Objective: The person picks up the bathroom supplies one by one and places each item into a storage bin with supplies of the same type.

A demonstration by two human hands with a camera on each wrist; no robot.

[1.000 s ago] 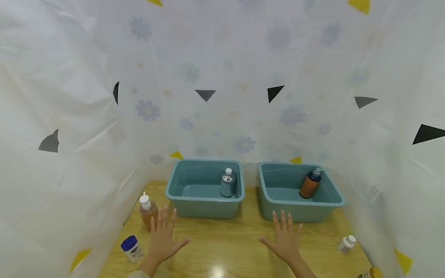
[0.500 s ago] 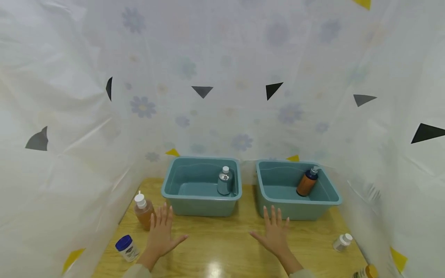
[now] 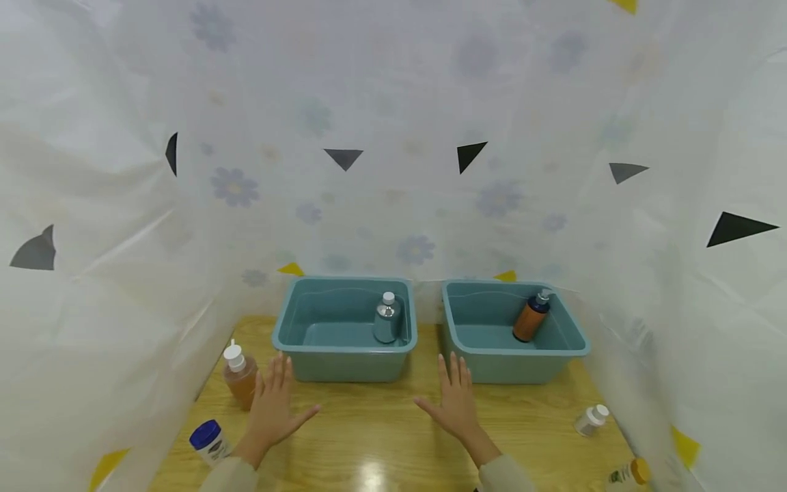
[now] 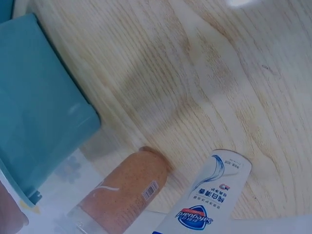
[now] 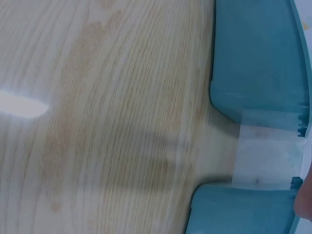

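Observation:
My left hand [image 3: 270, 413], fingers spread, is held over the table beside a pump bottle of orange-brown liquid [image 3: 240, 381]. Nearer me at the left stands a white bottle with a blue cap [image 3: 213, 445], labelled Safeguard in the left wrist view. With fingers and thumb also spread, my right hand [image 3: 455, 406] is in front of the gap between two teal bins. A clear bottle with a white cap [image 3: 387, 322] stands in the left bin [image 3: 347, 365]. Tilted in the right bin [image 3: 510, 369] is a dark pump bottle with an orange label [image 3: 531, 320]. Neither hand holds anything.
A small white-capped bottle [image 3: 591, 420] and an orange-capped bottle [image 3: 628, 475] are near the right edge of the wooden table [image 3: 369, 424]. Pale plastic sheeting [image 3: 393, 205] with printed flowers encloses the back and sides.
My right hand has moved left, from in front of the right bin toward the gap between the bins. The head view has shifted slightly; the left hand stays beside the pump bottle.

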